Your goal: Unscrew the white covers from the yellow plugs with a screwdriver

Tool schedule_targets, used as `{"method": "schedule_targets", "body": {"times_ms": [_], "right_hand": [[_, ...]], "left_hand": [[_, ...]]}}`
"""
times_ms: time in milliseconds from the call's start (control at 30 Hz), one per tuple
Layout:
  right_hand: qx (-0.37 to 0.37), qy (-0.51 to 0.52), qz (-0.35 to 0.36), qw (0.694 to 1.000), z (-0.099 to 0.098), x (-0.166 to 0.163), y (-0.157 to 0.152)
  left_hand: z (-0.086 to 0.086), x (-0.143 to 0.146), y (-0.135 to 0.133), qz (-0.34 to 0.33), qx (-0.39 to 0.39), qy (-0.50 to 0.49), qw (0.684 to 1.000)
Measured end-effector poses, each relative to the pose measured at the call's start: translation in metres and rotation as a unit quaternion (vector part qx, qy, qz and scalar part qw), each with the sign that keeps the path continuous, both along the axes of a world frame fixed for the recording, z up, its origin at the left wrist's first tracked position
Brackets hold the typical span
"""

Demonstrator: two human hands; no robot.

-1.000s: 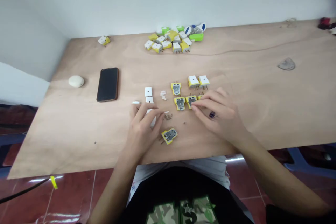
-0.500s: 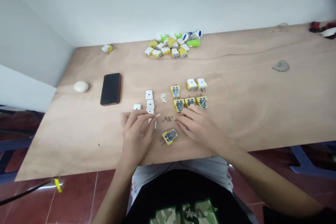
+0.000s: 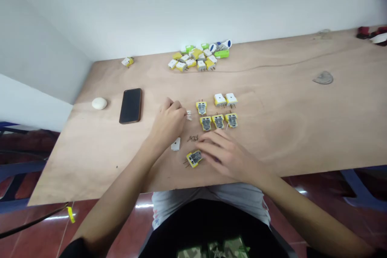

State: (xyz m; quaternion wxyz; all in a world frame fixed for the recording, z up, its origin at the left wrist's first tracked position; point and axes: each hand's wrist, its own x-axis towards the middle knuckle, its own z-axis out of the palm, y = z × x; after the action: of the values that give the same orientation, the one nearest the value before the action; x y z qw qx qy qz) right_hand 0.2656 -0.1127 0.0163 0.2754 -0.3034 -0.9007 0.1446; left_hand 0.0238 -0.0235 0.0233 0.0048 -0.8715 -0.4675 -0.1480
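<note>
My left hand (image 3: 169, 123) is closed, fingertips bunched at a little pile of small white strips (image 3: 189, 115); whether one is pinched is hidden. A white plug cover (image 3: 175, 144) lies below its wrist, and the other covers are hidden behind this hand. My right hand (image 3: 222, 153) hovers with bent fingers beside small brass-coloured screws (image 3: 192, 138). A thin metal rod (image 3: 227, 126) sticks out past its knuckles, the rest hidden. Just left of its fingertips lies an open plug half (image 3: 194, 158) with yellow sides and a grey inside. Several more open plug halves (image 3: 218, 121) lie beyond.
Two white-topped plugs (image 3: 220, 99) sit behind the open halves. A pile of plugs (image 3: 191, 62) rests by the wall. On the left are a phone (image 3: 130, 105), a white egg-shaped object (image 3: 99, 103) and a single plug (image 3: 127, 61). A grey flat piece (image 3: 323, 78) lies to the right.
My left hand has moved up and forward from the screws, where it pinched a white strip, to the strip pile. My right hand has shifted slightly closer to me. The view has tilted a little.
</note>
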Motion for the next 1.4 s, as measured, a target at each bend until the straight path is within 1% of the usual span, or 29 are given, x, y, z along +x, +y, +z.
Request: {"method": "schedule_targets", "body": {"times_ms": [100, 167, 233, 333, 433, 467, 567, 633, 667, 733, 800, 933, 1000, 1100, 1200, 1267, 1300, 1333, 1367, 1400], "right_hand": [[0.019, -0.071, 0.053, 0.996, 0.005, -0.004, -0.008], [0.025, -0.095, 0.055, 0.994, 0.004, -0.005, -0.013], [0.022, -0.103, 0.04, 0.994, 0.001, -0.001, -0.018], [0.008, -0.108, 0.006, 0.994, -0.002, 0.018, -0.027], [-0.003, -0.124, -0.032, 0.992, -0.001, 0.05, -0.032], [0.006, -0.124, -0.048, 0.991, -0.001, 0.062, -0.032], [0.018, -0.117, -0.125, 0.985, -0.002, 0.094, -0.025], [0.018, -0.121, -0.181, 0.976, -0.004, 0.107, -0.018], [0.02, -0.12, -0.197, 0.973, -0.005, 0.109, -0.015], [0.021, -0.111, -0.205, 0.972, -0.006, 0.106, -0.01], [0.015, -0.096, -0.189, 0.977, -0.007, 0.093, -0.01], [0.018, -0.082, -0.16, 0.984, -0.006, 0.055, -0.014], [0.013, -0.091, -0.152, 0.984, -0.006, 0.044, -0.015], [-0.01, -0.101, -0.157, 0.982, -0.005, 0.048, -0.014], [-0.027, -0.108, -0.198, 0.974, -0.004, 0.075, -0.008], [-0.022, -0.135, -0.227, 0.964, -0.004, 0.095, -0.002], [-0.019, -0.151, -0.236, 0.96, -0.004, 0.103, 0.002], [-0.016, -0.162, -0.24, 0.957, -0.004, 0.11, 0.006], [-0.013, -0.168, -0.243, 0.955, -0.005, 0.115, 0.009], [-0.01, -0.17, -0.244, 0.955, -0.006, 0.117, 0.012]], "left_hand": [[0.0, 0.0, 0.002, 0.009, -0.004, -0.019, 1.0], [0.004, -0.003, -0.002, 0.015, 0.001, -0.04, 0.999], [0.008, -0.007, -0.011, 0.015, 0.007, -0.061, 0.998], [0.012, -0.018, -0.03, 0.018, 0.027, -0.094, 0.995], [0.011, -0.027, -0.046, 0.037, 0.063, -0.118, 0.99], [0.011, -0.028, -0.05, 0.038, 0.067, -0.119, 0.99], [0.014, -0.027, -0.053, 0.022, 0.073, -0.114, 0.99], [0.019, -0.02, -0.053, 0.007, 0.075, -0.116, 0.99], [0.022, -0.015, -0.053, 0.002, 0.074, -0.119, 0.99], [0.026, -0.005, -0.056, -0.007, 0.071, -0.133, 0.989], [0.026, 0.005, -0.063, -0.019, 0.065, -0.151, 0.986], [0.016, 0.018, -0.08, -0.026, 0.061, -0.19, 0.98], [0.008, 0.021, -0.086, -0.027, 0.061, -0.202, 0.977], [-0.002, 0.021, -0.094, -0.031, 0.061, -0.209, 0.976], [-0.008, 0.019, -0.1, -0.029, 0.062, -0.221, 0.973], [-0.004, 0.018, -0.099, -0.024, 0.054, -0.233, 0.971], [0.0, 0.019, -0.096, -0.028, 0.048, -0.233, 0.971], [0.007, 0.02, -0.091, -0.036, 0.038, -0.227, 0.973], [0.015, 0.023, -0.083, -0.057, 0.037, -0.209, 0.976], [0.025, 0.026, -0.072, -0.08, 0.036, -0.174, 0.981]]}}
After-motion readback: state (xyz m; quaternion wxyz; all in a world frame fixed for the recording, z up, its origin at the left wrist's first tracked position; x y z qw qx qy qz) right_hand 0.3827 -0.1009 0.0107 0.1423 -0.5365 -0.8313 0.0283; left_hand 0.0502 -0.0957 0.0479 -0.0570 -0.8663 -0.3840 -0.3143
